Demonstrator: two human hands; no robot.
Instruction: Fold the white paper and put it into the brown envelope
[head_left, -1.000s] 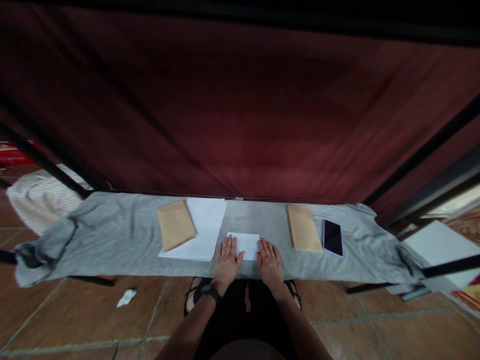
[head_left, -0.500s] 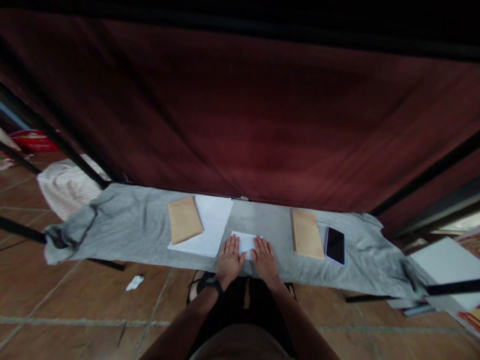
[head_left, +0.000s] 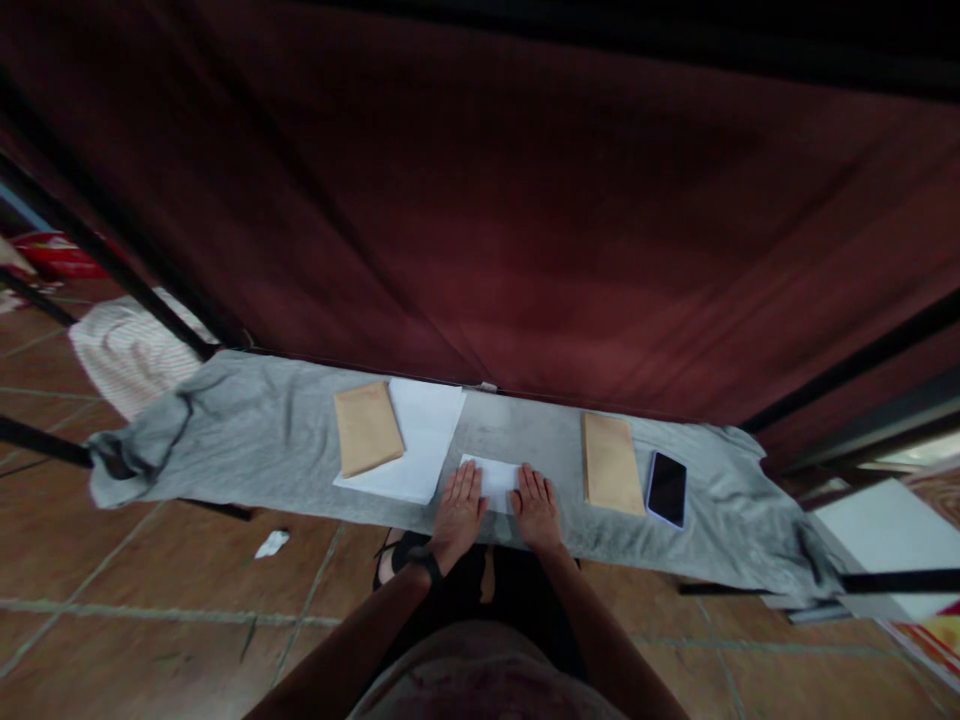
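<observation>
A small folded white paper lies on the grey cloth in front of me. My left hand rests flat on its left end, fingers stretched out and pointing away from me. On the right end lies my right hand, also flat with the fingers extended. The paper's middle shows between them; its two ends are partly covered. To the left, larger white sheets lie partly under a brown paper envelope. Right of my hands is a stack of brown envelopes.
A grey cloth covers the narrow bench. A phone lies beside the right envelopes. Behind the bench rises a dark red panel. Black metal bars stand at both ends. A white scrap lies on the tiled floor.
My hands have moved slightly apart along the paper, so more of its middle shows. The whole view has shifted a little. The envelopes, sheets and phone lie as before.
</observation>
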